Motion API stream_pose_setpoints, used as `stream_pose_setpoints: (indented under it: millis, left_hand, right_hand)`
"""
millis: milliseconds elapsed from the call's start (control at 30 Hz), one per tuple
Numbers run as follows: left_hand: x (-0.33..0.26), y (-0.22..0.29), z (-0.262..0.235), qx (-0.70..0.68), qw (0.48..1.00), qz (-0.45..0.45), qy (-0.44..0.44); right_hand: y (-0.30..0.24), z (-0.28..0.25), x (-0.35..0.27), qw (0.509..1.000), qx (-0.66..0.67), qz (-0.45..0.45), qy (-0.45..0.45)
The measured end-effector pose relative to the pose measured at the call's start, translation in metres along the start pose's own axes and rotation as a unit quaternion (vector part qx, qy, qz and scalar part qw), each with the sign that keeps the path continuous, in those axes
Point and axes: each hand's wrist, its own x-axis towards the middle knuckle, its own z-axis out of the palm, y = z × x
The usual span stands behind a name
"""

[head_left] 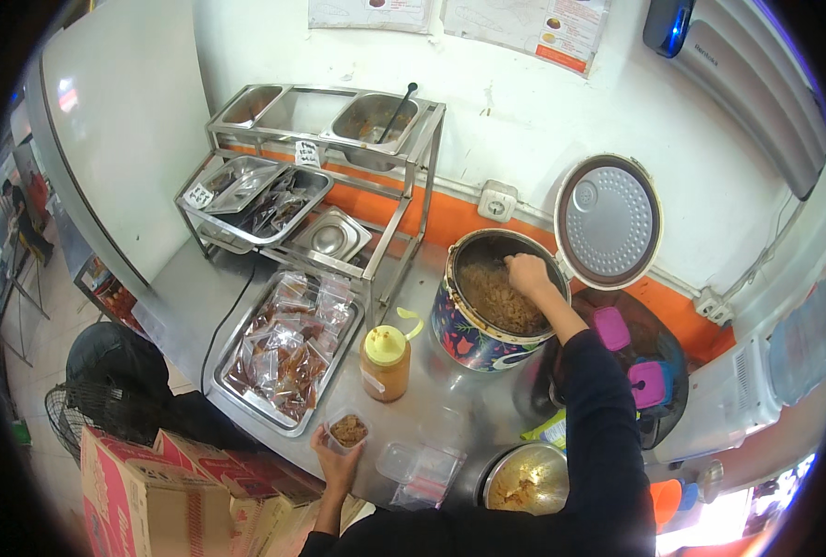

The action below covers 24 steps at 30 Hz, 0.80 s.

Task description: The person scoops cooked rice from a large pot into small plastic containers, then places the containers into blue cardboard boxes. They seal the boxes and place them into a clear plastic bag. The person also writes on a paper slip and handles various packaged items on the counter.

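Note:
My left hand (338,463) holds a small clear plastic cup (366,431) at the counter's front edge. Crumbly brown food fills part of the cup. Farther right stands a rice cooker (466,336) with a dark blue floral body, its grey lid (608,223) raised against the wall. Inside lies a mass of moist brown food (494,295). My right hand (528,275) reaches into the cooker with its fingers closed; whatever they grip is hidden. Between cup and cooker stands a yellow-capped squeeze bottle (386,376) of brownish sauce.
A metal tray (287,429) of bagged reddish sauce lies at left, below a steel rack (403,218) with pans. Clear plastic containers (422,467) and a steel bowl (564,473) sit near my body. Cardboard boxes (167,501) stand lower left.

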Motion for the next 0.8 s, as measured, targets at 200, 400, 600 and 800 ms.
stream_pose_setpoints:
  millis: [200, 400, 600, 800]
  left_hand:
    - [0.0, -0.019, 0.003, -0.022, 1.0, 0.019, -0.009]
    - [-0.005, 0.009, -0.003, 0.162, 0.926, 0.336, 0.049]
    - [-0.013, 0.05, 0.046, 0.039, 0.926, 0.264, -0.266]
    - [0.02, 0.064, 0.083, 0.023, 0.884, 0.243, -0.399]
  right_hand:
    - [-0.008, 0.005, -0.003, 0.986, 0.127, -0.03, -0.106]
    - [0.001, 0.001, -0.018, 0.94, 0.277, -0.067, -0.188]
    - [0.009, -0.009, -0.03, 0.878, 0.425, -0.038, -0.217]
    - [0.022, -0.015, -0.047, 0.886, 0.391, -0.051, -0.243]
